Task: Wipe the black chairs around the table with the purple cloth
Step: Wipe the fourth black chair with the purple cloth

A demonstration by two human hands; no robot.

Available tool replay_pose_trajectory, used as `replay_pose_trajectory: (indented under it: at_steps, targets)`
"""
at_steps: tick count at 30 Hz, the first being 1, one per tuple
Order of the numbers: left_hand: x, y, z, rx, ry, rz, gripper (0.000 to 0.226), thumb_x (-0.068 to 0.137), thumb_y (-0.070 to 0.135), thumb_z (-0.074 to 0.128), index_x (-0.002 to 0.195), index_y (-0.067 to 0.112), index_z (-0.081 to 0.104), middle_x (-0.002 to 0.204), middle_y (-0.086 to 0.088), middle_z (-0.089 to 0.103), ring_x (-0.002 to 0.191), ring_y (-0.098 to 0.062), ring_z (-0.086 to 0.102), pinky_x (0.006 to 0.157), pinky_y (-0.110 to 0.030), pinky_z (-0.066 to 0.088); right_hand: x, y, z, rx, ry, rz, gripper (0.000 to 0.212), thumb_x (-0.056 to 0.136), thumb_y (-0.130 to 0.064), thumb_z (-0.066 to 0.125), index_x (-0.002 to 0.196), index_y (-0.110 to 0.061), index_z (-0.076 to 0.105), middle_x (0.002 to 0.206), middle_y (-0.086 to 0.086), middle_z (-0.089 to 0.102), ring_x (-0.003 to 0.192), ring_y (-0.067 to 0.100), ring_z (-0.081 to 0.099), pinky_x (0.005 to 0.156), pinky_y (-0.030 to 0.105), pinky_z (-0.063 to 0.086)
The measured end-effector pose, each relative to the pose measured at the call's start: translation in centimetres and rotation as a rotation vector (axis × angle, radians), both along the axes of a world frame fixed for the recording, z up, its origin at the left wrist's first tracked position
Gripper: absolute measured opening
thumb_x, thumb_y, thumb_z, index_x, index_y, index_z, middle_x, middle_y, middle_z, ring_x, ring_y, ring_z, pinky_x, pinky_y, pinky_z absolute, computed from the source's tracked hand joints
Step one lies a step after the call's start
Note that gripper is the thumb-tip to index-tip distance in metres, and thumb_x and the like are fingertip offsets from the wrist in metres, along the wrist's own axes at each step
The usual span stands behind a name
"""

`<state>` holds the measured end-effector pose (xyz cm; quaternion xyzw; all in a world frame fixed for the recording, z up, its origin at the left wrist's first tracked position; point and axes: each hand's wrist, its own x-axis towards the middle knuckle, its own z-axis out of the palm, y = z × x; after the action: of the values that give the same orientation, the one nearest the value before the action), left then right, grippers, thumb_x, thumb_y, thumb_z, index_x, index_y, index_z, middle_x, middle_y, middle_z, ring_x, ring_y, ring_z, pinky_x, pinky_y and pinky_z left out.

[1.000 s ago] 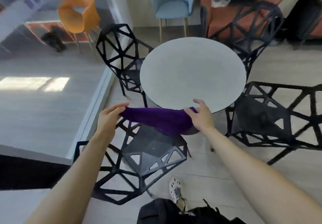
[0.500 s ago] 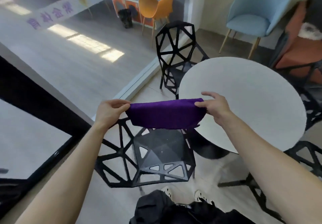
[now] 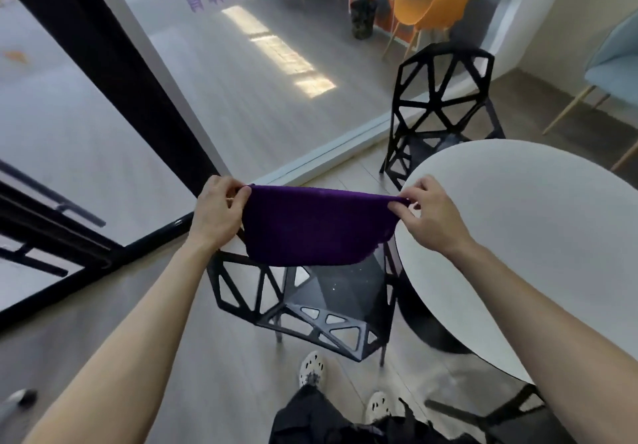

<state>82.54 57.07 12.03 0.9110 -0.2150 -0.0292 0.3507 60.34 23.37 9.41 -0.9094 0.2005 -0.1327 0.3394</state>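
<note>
While taut between fingers (image 3: pixel 239 202), purple cloth (image 3: pixel 316 228) above black chair (image 3: pixel 331 305).

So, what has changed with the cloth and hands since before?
The cloth, bunched and sagging a second ago, is now pulled out wide and hangs flat over the chair. The view has turned left. Nothing let go: the left hand and right hand still pinch its top corners.

A purple cloth (image 3: pixel 310 226) hangs stretched in the air, its top corners pinched by the left hand (image 3: pixel 217 209) and the right hand (image 3: pixel 428 216). It is above a black lattice chair (image 3: pixel 338 295) at 9 o'clock from the round white table (image 3: pixel 535 236). A second black chair (image 3: pixel 445 98) stands at 11 o'clock, and part of a third chair (image 3: pixel 511 412) shows at 6 o'clock.
</note>
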Motion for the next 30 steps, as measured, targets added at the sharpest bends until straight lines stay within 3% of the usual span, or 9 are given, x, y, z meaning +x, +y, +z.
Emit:
replay_pose_trajectory:
  at_steps: [4, 9, 14, 17, 19, 21, 24, 27, 30]
  targets:
    - [-1.2, 0.8, -0.6, 0.083, 0.22, 0.12, 0.037, 0.113, 0.048, 0.044, 0.121, 0.018, 0.064, 0.109, 0.0, 0.07, 0.104, -0.022, 0.067, 0.086, -0.041, 0.053, 2.6, 2.6, -0.6, 0.176, 0.269, 0.055, 0.029, 0.101, -0.041, 0.062, 0.081, -0.02, 0.067, 0.083, -0.001, 0.066, 0.081, 0.022, 0.064, 0.069, 0.036, 0.049]
    - [-3.3, 1.7, -2.8, 0.066, 0.299, 0.173, 0.026, 0.111, 0.051, 0.049, 0.106, 0.029, 0.062, 0.101, 0.002, 0.073, 0.097, -0.022, 0.072, 0.077, -0.04, 0.057, 6.0, 9.9, -3.2, 0.437, 0.411, 0.113, 0.036, 0.108, -0.042, 0.049, 0.096, -0.013, 0.068, 0.095, 0.003, 0.07, 0.091, 0.023, 0.066, 0.079, 0.035, 0.05]
    - [-4.0, 0.4, -2.9, -0.1, 0.577, -0.142, 0.014, 0.111, 0.029, 0.058, 0.122, 0.028, 0.067, 0.117, -0.002, 0.073, 0.099, -0.017, 0.077, 0.078, -0.037, 0.068, 10.2, 15.4, -5.1, 1.242, 0.357, -0.031, 0.037, 0.11, -0.039, 0.054, 0.112, -0.006, 0.071, 0.107, 0.021, 0.077, 0.093, 0.034, 0.079, 0.078, 0.046, 0.064]
    - [-2.2, 2.1, -3.2, -0.142, 0.789, -0.255, 0.049, 0.105, -0.006, 0.049, 0.137, 0.023, 0.072, 0.123, -0.003, 0.077, 0.116, -0.015, 0.074, 0.1, -0.033, 0.061, 13.1, 16.2, -5.3, 1.174, 0.353, 0.032, 0.055, 0.087, -0.05, 0.084, 0.126, -0.011, 0.074, 0.108, 0.013, 0.081, 0.098, 0.029, 0.079, 0.072, 0.035, 0.061]
    - [-0.5, 3.8, -3.8, -0.195, 0.794, -0.147, 0.055, 0.099, -0.013, 0.047, 0.129, 0.022, 0.076, 0.122, -0.003, 0.078, 0.119, -0.017, 0.073, 0.108, -0.041, 0.057, 15.1, 16.2, -6.1, 1.086, 0.355, 0.062, 0.055, 0.084, -0.037, 0.089, 0.13, -0.013, 0.071, 0.112, 0.01, 0.081, 0.107, 0.029, 0.078, 0.079, 0.034, 0.063]
    - [1.7, 5.5, -5.0, -0.159, 0.665, 0.023, 0.045, 0.098, -0.001, 0.061, 0.132, 0.027, 0.071, 0.131, 0.003, 0.072, 0.124, -0.01, 0.067, 0.116, -0.047, 0.051, 16.8, 16.1, -6.7, 1.072, 0.367, 0.118, 0.043, 0.092, -0.027, 0.083, 0.132, -0.017, 0.07, 0.115, 0.006, 0.081, 0.113, 0.028, 0.076, 0.092, 0.036, 0.062]
    - [4.8, 7.5, -6.2, -0.059, 0.76, -0.058, 0.07, 0.085, 0.031, 0.08, 0.149, 0.041, 0.054, 0.154, 0.013, 0.056, 0.145, -0.011, 0.046, 0.129, -0.054, 0.029, 18.8, 16.0, -5.6, 1.174, 0.336, 0.231, 0.035, 0.098, -0.015, 0.075, 0.133, -0.017, 0.071, 0.123, 0.01, 0.078, 0.116, 0.027, 0.074, 0.103, 0.04, 0.059]
    - [7.9, 8.2, -7.2, -0.094, 0.854, -0.224, 0.053, 0.089, 0.028, 0.079, 0.137, 0.04, 0.064, 0.139, 0.015, 0.067, 0.136, -0.011, 0.059, 0.125, -0.055, 0.037, 20.3, 14.4, -4.2, 1.249, 0.345, 0.306, 0.035, 0.098, -0.007, 0.07, 0.133, -0.008, 0.068, 0.126, 0.014, 0.073, 0.115, 0.029, 0.071, 0.102, 0.043, 0.059]
    - [9.9, 7.6, -7.0, -0.074, 0.829, -0.301, 0.029, 0.097, 0.025, 0.074, 0.124, 0.029, 0.065, 0.123, 0.005, 0.073, 0.115, -0.015, 0.072, 0.109, -0.053, 0.056, 21.7, 12.5, -3.5, 1.085, 0.546, 0.486, 0.031, 0.098, -0.033, 0.074, 0.111, -0.005, 0.071, 0.103, 0.014, 0.068, 0.097, 0.03, 0.066, 0.091, 0.043, 0.055]
